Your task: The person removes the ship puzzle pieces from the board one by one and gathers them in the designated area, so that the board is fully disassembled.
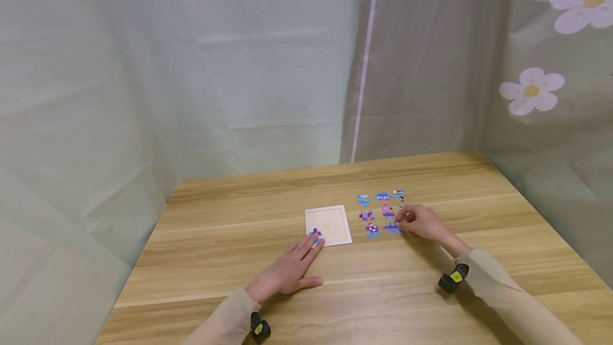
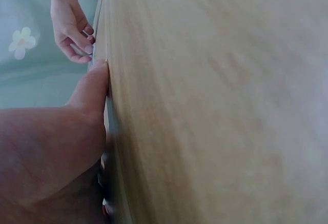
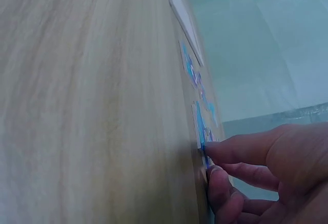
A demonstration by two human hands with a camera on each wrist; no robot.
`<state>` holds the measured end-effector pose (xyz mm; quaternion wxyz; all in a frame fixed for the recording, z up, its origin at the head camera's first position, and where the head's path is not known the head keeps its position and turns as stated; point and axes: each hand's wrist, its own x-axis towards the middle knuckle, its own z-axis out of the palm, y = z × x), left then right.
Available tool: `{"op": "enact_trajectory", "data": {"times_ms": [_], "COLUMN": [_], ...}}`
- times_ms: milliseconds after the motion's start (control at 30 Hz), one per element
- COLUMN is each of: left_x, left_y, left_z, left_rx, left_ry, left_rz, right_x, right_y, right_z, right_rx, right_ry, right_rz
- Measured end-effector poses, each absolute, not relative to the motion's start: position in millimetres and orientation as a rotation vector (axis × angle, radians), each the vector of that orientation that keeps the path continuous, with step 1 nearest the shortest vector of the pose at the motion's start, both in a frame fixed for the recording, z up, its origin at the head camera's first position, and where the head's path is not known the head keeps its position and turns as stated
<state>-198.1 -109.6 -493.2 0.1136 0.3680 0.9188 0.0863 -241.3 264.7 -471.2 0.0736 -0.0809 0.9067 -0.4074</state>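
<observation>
A square white puzzle tray (image 1: 330, 222) lies on the wooden table, with one blue and purple jigsaw piece (image 1: 315, 232) in its near left corner. My left hand (image 1: 293, 269) lies flat with fingers stretched, the fingertips resting on that piece and the tray's near edge. Right of the tray, my right hand (image 1: 421, 222) pinches the edge of a blue and purple jigsaw piece (image 1: 391, 227). In the right wrist view, thumb and fingertips meet at that jigsaw piece (image 3: 199, 126), which is low against the table; part of it is hidden by the fingers.
Several other loose jigsaw pieces lie in rows right of the tray, among them a blue one (image 1: 383, 196), a pink one (image 1: 366, 216) and a purple spotted one (image 1: 372, 230). Curtains (image 1: 268, 68) hang behind the table (image 1: 230, 249) and along its sides.
</observation>
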Motion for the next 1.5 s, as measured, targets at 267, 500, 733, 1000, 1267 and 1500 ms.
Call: {"op": "enact_trajectory", "data": {"times_ms": [267,500,733,1000,1267,1500], "left_x": [-197,-197,-196,-195,-194,-190], "left_y": [-110,-110,-109,-110,-109,-106], "left_z": [-492,-488,-486,-485,-480,-474], "left_rx": [1.095,1.094,1.082,1.108,1.103,1.095], "left_ry": [2.705,2.693,2.692,2.705,2.699,2.676], "left_rz": [0.268,0.275,0.259,0.256,0.270,0.244], "right_x": [-244,-245,-246,-246,-247,-246], "right_y": [265,264,254,238,227,212], "right_z": [-471,-466,-461,-456,-452,-459], "right_rx": [-0.292,-0.325,-0.349,-0.445,-0.547,-0.639], "right_ry": [2.773,2.827,2.884,2.871,2.807,2.762], "right_rz": [-1.173,-1.130,-1.111,-1.140,-1.211,-1.265]}}
